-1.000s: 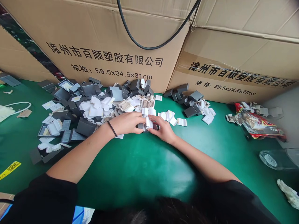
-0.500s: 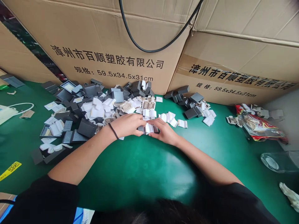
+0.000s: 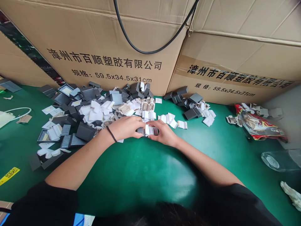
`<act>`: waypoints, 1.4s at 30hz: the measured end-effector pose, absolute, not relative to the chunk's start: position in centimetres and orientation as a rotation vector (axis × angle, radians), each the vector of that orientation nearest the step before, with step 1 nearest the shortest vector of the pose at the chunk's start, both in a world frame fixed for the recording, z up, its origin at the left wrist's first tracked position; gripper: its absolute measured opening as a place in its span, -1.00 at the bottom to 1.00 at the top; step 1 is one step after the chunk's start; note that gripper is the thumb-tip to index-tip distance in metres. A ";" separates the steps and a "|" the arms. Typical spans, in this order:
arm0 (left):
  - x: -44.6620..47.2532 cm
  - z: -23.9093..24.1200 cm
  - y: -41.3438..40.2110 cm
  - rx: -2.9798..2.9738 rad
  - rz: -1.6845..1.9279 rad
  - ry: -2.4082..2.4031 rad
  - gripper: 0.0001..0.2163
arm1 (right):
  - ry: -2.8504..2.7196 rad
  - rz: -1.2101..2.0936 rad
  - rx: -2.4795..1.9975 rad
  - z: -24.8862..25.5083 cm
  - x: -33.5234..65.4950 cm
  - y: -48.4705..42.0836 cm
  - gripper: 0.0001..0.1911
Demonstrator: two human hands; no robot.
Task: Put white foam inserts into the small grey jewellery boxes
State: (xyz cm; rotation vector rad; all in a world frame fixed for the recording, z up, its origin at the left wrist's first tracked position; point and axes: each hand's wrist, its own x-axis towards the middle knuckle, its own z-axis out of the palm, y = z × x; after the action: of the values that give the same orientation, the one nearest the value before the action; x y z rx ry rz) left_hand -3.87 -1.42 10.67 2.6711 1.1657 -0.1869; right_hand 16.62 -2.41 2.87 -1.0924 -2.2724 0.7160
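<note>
Small grey box (image 3: 150,131), left hand (image 3: 125,127) and right hand (image 3: 166,134) curled in from either side, fingers (image 3: 137,135) pinching its ends

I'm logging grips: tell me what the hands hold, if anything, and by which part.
Seemingly a small grey box with a white piece at its middle: left hand at its left end, right hand at its right end.

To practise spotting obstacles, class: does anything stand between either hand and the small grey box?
Nothing visible does. The left hand and right hand appear to hold opposite ends of the small grey box. The loose white pieces lie just beyond it.
</note>
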 end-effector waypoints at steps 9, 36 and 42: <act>-4.4 10.3 -1.1 2.675 -0.121 1.075 -0.76 | -2.262 0.508 -1.151 2.1 16.7 -3.6 -0.67; -4.3 10.3 -1.2 2.706 -0.159 1.109 -0.76 | -2.284 0.273 -0.999 1.5 16.8 -4.1 -0.66; -4.4 10.3 -1.2 2.720 -0.179 1.106 -0.75 | -2.186 0.501 -0.938 1.2 15.9 -3.2 -0.64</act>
State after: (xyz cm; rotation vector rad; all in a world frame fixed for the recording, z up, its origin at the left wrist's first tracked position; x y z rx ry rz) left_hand -4.36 -1.23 10.31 2.7203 1.1063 -0.1790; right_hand 15.93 -3.17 1.18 -0.9377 -2.1857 0.5013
